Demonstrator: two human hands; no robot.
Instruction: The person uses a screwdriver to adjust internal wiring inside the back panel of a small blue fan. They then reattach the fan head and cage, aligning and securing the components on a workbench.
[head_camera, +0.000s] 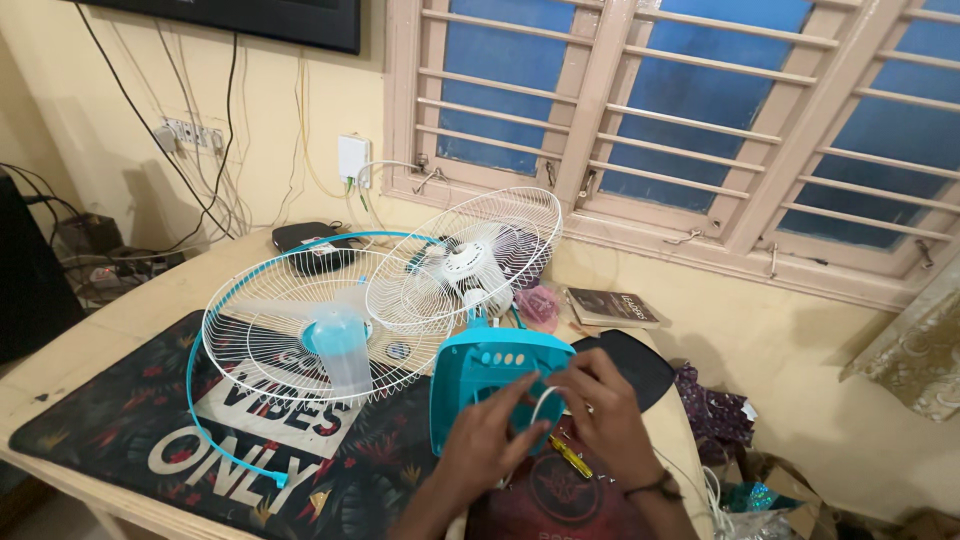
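Head view, two hands (545, 420) on one teal fan base (480, 375), two wire grilles (300, 340)

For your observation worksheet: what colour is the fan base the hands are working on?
Turquoise blue: the fan base shows best in the head view, under both hands.

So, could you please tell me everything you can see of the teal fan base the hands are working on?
The teal fan base is a glossy plastic housing, roughly square with rounded corners, with a row of small pale buttons near its upper edge. It stands tilted on the dark printed mat, just in front of the rear white wire grille. The left hand rests against its lower front, and the right hand pinches a thin white cord looped over its face. Its lower part is hidden by the hands.
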